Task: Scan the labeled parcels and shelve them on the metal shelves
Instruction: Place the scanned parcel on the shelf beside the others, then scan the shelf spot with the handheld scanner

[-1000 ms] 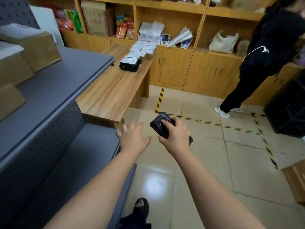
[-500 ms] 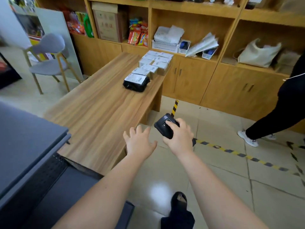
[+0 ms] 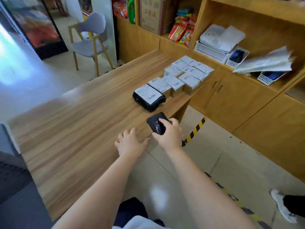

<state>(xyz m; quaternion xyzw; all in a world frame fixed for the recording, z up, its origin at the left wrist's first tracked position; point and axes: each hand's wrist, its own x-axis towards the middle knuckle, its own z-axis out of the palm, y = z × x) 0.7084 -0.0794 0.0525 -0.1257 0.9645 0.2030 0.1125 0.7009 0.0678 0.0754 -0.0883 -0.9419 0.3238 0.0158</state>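
Lying flat on table (image 3: 69, 129): black parcel (image 3: 149, 99), white barcode label.

The right hand (image 3: 168, 134) covers most of the scanner (image 3: 156, 123). Print on the black parcel (image 3: 149, 99) ahead of it is too small to read. The metal shelf (image 3: 11, 187) is cut off far left.

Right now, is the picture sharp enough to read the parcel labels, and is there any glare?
Head view: label print on the black parcel is too soft to read; left edge is blown out and smeared; a glare spot sits on the floor tiles; wide-angle bending curves the table.
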